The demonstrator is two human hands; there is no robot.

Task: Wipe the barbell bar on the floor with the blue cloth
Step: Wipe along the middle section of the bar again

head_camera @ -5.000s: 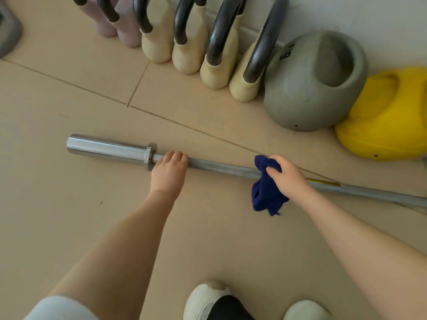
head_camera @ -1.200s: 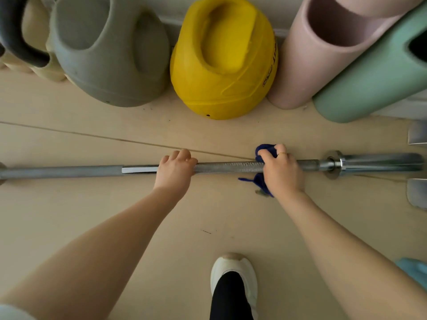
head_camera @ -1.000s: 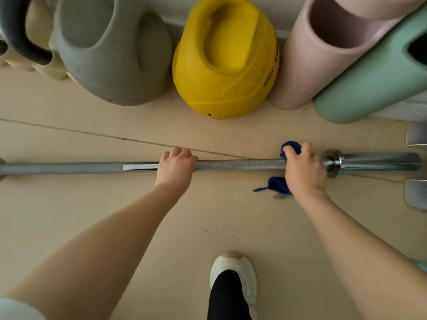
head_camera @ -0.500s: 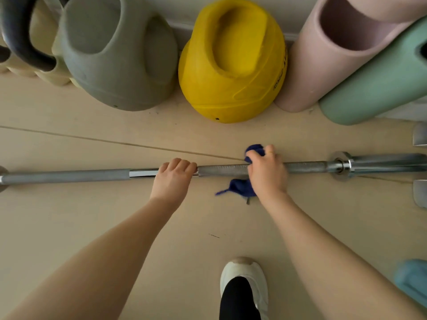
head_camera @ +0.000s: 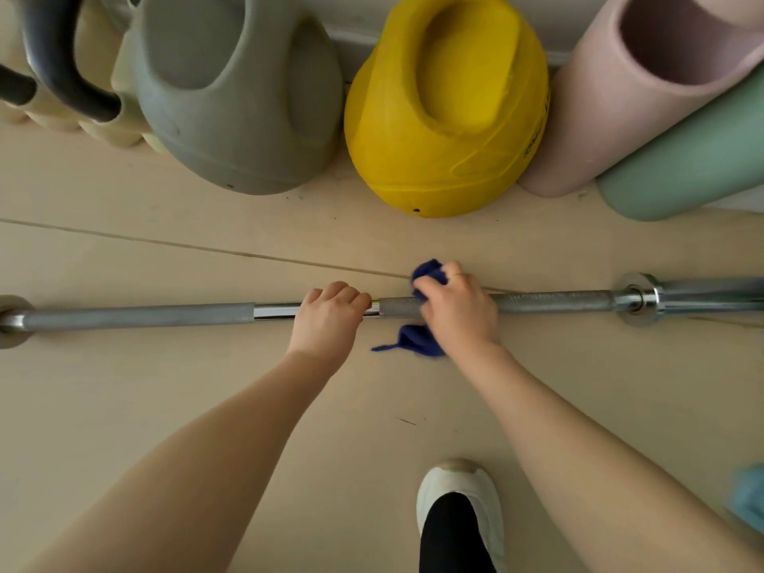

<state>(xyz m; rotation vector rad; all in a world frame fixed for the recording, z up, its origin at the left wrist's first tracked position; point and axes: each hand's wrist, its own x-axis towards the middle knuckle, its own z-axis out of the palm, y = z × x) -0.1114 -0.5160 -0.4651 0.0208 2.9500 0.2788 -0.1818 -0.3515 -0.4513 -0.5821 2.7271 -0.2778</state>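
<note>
The floor (head_camera: 124, 407) is a smooth beige surface crossed by one thin dark seam (head_camera: 165, 243) that runs from the left edge toward the middle. At the far side a pale wall meets it behind a row of gym gear.

One barbell bar (head_camera: 144, 316) lies flat on the floor, stretching from the left edge to the right edge, with one collar (head_camera: 636, 299) visible near its right end. One blue cloth (head_camera: 417, 341) is wrapped over the bar just right of the middle, one part showing on the far side and one trailing on the near side.

Two hands are on the bar, close together. The left hand (head_camera: 328, 320) has its fingers curled over the bar, gripping it. The right hand (head_camera: 459, 314), just to the right, has its fingers curled around the cloth and bar together.

Along the far wall stand one grey kettlebell (head_camera: 231, 97), one yellow kettlebell (head_camera: 446, 117), one pink roller (head_camera: 620, 109) and one green roller (head_camera: 694, 159). At far left, cream kettlebells (head_camera: 103, 130) with black handles are cut off, so their count cannot be told. One white shoe (head_camera: 467, 498) shows at the near edge.
</note>
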